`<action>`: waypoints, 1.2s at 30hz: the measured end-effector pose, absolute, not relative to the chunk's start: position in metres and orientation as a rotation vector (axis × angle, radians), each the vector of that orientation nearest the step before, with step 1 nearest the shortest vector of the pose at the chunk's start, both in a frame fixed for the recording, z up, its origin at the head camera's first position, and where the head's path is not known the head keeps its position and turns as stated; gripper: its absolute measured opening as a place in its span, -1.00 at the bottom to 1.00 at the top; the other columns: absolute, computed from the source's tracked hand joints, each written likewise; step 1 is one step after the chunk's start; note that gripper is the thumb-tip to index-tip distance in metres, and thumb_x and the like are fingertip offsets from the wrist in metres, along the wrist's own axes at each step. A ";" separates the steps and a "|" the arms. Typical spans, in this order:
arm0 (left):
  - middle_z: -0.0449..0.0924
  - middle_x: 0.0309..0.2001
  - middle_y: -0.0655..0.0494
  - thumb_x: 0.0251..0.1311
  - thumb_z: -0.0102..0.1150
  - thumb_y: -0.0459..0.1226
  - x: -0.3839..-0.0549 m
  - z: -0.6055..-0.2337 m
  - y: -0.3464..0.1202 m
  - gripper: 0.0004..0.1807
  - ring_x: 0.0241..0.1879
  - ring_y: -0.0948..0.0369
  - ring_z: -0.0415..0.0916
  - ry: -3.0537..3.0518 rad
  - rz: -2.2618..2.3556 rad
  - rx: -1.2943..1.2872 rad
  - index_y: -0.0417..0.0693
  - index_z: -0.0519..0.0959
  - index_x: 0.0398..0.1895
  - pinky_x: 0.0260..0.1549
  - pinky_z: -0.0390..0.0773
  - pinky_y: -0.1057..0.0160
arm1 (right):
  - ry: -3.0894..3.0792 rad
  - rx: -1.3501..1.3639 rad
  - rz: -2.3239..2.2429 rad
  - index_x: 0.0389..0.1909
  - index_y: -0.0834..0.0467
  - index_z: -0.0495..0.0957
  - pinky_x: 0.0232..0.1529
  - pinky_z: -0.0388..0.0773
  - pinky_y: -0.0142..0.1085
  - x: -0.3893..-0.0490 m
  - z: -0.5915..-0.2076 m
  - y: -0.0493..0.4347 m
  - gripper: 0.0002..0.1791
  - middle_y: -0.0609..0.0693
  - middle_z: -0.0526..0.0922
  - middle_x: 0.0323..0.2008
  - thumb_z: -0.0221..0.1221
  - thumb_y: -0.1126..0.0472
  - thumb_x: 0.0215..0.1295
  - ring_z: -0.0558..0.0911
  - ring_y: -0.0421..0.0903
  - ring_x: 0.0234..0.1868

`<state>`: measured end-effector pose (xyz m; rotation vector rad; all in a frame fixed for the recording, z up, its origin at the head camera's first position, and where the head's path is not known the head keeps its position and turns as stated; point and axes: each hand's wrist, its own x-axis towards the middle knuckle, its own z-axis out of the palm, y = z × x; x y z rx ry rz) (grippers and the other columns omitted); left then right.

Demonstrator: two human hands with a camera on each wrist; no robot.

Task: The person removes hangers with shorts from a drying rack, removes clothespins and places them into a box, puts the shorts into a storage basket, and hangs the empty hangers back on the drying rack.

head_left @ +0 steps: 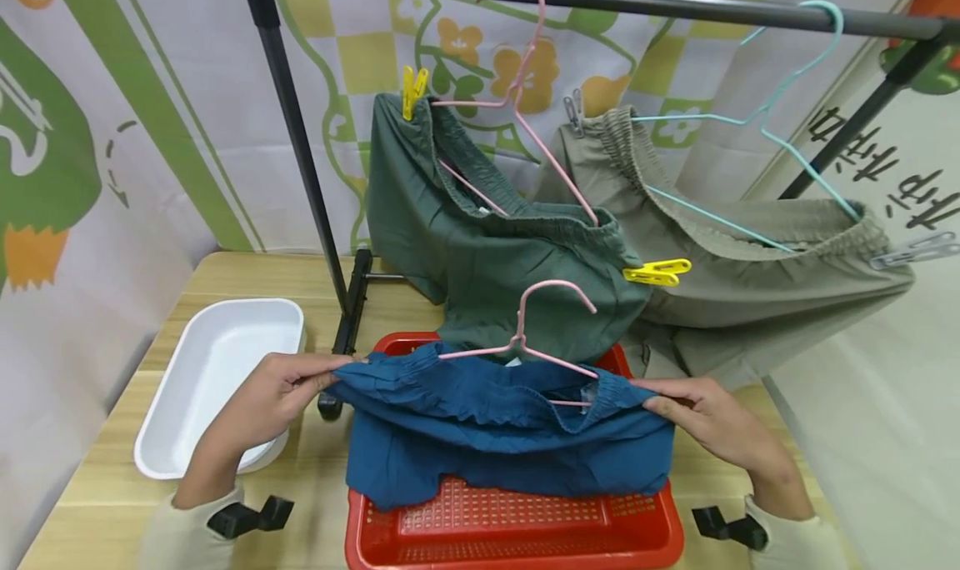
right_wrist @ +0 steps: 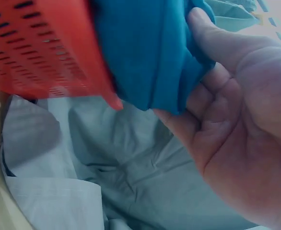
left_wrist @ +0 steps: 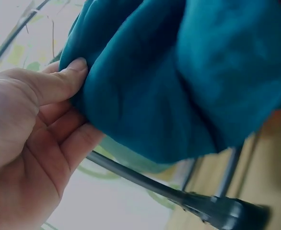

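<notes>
Blue elastic-waist shorts (head_left: 495, 445) are stretched between both hands over the red basket (head_left: 517, 553). My left hand (head_left: 273, 399) pinches the left end of the waistband, thumb on top, as the left wrist view also shows. At the other end, my right hand (head_left: 708, 420) pinches the waistband between thumb and fingers. Inside the waist opening sits a pink hanger (head_left: 519, 337), its hook standing up and free of the rail. Part of its lower bar shows through the opening; its ends are hidden by the cloth.
Green shorts (head_left: 487, 245) hang behind on another pink hanger with yellow clothespins (head_left: 656, 272). Khaki trousers (head_left: 765, 295) hang at right from a mint hanger (head_left: 772, 128) with grey clothespins (head_left: 911, 251). A black rail (head_left: 675, 2) crosses above. A white tub (head_left: 225, 370) stands left.
</notes>
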<state>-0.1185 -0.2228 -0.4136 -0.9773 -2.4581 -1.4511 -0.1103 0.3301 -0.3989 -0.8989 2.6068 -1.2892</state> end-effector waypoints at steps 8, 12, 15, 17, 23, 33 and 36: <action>0.70 0.02 0.04 0.34 0.14 -0.62 -0.105 -0.444 -0.220 -0.55 -0.69 0.48 0.06 -2.469 -1.537 -0.953 -0.13 0.68 0.21 -0.74 0.25 0.37 | 2.621 -0.934 -1.179 0.25 0.15 0.65 0.00 0.58 -0.43 -0.106 -0.398 0.318 -0.61 -0.10 0.72 0.08 0.16 0.44 0.47 0.68 -0.22 0.03; 0.70 0.06 -0.04 0.32 0.16 -0.63 -0.101 -0.448 -0.216 -0.56 -0.69 0.49 0.07 -2.447 -1.541 -0.924 -0.16 0.68 0.19 -0.74 0.25 0.37 | 2.598 -0.965 -1.178 0.26 0.12 0.64 0.01 0.59 -0.42 -0.104 -0.396 0.310 -0.59 -0.09 0.73 0.07 0.18 0.43 0.47 0.70 -0.19 0.03; 0.70 0.08 -0.07 0.32 0.17 -0.62 -0.099 -0.447 -0.213 -0.57 -0.70 0.49 0.07 -2.438 -1.542 -0.913 -0.17 0.69 0.19 -0.74 0.24 0.38 | 2.575 -0.979 -1.202 0.24 0.10 0.65 -0.01 0.61 -0.41 -0.102 -0.394 0.305 -0.60 -0.08 0.74 0.04 0.17 0.43 0.48 0.72 -0.16 -0.01; 0.70 0.09 -0.07 0.32 0.18 -0.61 -0.097 -0.445 -0.211 -0.57 -0.67 0.47 0.15 -2.439 -1.538 -0.908 -0.16 0.69 0.19 -0.72 0.28 0.39 | 2.576 -0.986 -1.205 0.21 0.09 0.67 -0.03 0.62 -0.41 -0.101 -0.394 0.303 -0.62 -0.09 0.75 0.00 0.16 0.44 0.48 0.73 -0.16 -0.05; 0.68 0.14 0.00 0.31 0.21 -0.59 -0.095 -0.441 -0.208 -0.56 -0.37 0.34 0.52 -2.460 -1.468 -0.925 -0.12 0.68 0.21 -0.43 0.49 0.38 | 2.634 -1.059 -1.208 0.11 0.06 0.70 -0.07 0.62 -0.44 -0.100 -0.398 0.303 -0.59 -0.11 0.75 -0.06 0.15 0.54 0.43 0.73 -0.19 -0.10; 0.42 -0.50 0.37 0.35 0.16 -0.59 -0.091 -0.443 -0.224 -0.54 -0.71 0.48 0.06 -2.477 -1.393 -0.818 -0.04 0.70 0.20 -0.70 0.24 0.41 | 2.757 -1.049 -1.353 0.08 0.23 0.71 -0.01 0.55 -0.52 -0.097 -0.411 0.317 -0.54 -0.08 0.75 0.00 0.13 0.68 0.30 0.70 -0.27 -0.05; 0.54 -0.39 0.38 0.35 0.16 -0.59 -0.091 -0.446 -0.229 -0.54 -0.67 0.46 0.07 -2.481 -1.374 -0.782 0.00 0.71 0.18 -0.69 0.21 0.40 | 2.755 -1.053 -1.382 0.07 0.24 0.71 -0.02 0.55 -0.52 -0.097 -0.413 0.322 -0.53 -0.07 0.75 -0.01 0.13 0.70 0.29 0.70 -0.27 -0.05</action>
